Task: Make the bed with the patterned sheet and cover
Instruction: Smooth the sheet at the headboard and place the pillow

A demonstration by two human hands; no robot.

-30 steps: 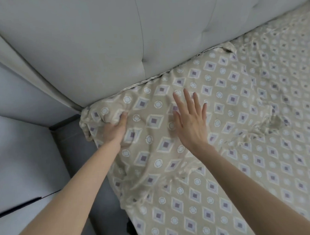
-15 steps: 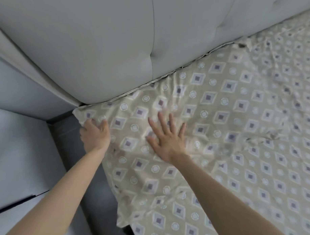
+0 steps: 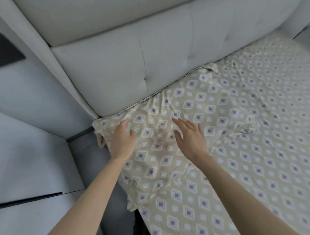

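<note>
Change since before: both hands have shifted a little toward the headboard (image 3: 131, 69), and the left hand (image 3: 122, 137) now lies on top of the mattress corner instead of at its side edge; more of the headboard is in view.
Left hand: middle left of the frame, fingers bent down into the cloth at the corner; it seems to hold a small bunch of fabric, but what is under the fingers is hidden.
Right hand (image 3: 190, 137): centre of the frame, fingers straight and close together, palm down. It holds nothing, and I cannot tell if it touches the cloth or is just above it.
Patterned sheet (image 3: 240, 167): spread over the mattress from the centre to the right edge of the frame. Its corner is pulled to the foot of the headboard, with folds at the lower centre and a raised wrinkle at the right of the right hand.
Cover: not in view.
Step in hand: I judge it is the fitting of the sheet corner at the head of the bed, an early part of the task.
Next move: probably to tuck the loose edge at the lower centre down beside the grey bed frame (image 3: 85, 155), then to smooth the wrinkles toward the right. This calls for a firm pull with the left hand while the right one presses flat.
</note>
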